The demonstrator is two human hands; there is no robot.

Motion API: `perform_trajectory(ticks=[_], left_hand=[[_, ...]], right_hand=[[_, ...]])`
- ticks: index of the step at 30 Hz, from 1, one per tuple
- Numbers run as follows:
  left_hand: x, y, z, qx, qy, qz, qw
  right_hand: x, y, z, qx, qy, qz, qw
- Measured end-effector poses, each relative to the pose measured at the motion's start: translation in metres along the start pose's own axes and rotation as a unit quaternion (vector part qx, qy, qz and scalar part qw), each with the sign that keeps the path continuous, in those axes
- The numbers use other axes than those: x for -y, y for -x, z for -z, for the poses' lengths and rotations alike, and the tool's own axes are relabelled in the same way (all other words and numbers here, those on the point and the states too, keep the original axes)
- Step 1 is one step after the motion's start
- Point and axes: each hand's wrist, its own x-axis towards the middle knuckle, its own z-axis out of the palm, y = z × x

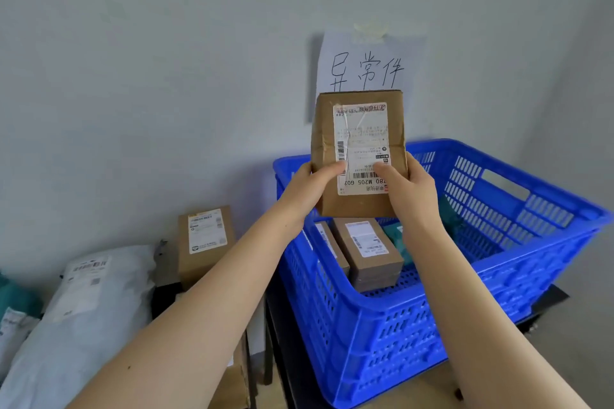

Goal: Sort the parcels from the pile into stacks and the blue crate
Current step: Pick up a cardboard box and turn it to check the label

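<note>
Holding box [359, 156] upright over crate [498, 292]; I see left hand [307, 188] and right hand [410, 191] clamping its lower corners (thumbs on label).

Pale grey wall [166, 60] fills the view, evenly lit with soft shadows. A paper sign [368, 53] hangs on it, taped at the top, handwritten characters in black. Dark table [545, 304] low at right.

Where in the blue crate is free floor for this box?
Bare floor shows in the blue plastic crate between the brown cardboard boxes and its right wall, in front of the teal bag. The left side is crowded.
</note>
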Motion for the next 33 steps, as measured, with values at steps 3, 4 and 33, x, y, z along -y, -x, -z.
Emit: perform_trajectory(ticks=[3, 4, 33], left_hand=[[0.006, -0.023, -0.016, 0.032, -0.015, 0.039, 0.999], [0.008, -0.03, -0.021, 0.038, -0.021, 0.052, 0.998], [0.071, -0.1, -0.057, 0.177, -0.348, 0.494, 0.777]], right_hand=[[-0.012, -0.014, 0.012, -0.012, 0.013, -0.015, 1.0], [-0.018, -0.019, 0.017, -0.016, 0.023, -0.021, 0.999], [-0.144, -0.169, 0.05, 0.591, 0.377, -0.3, 0.647]])
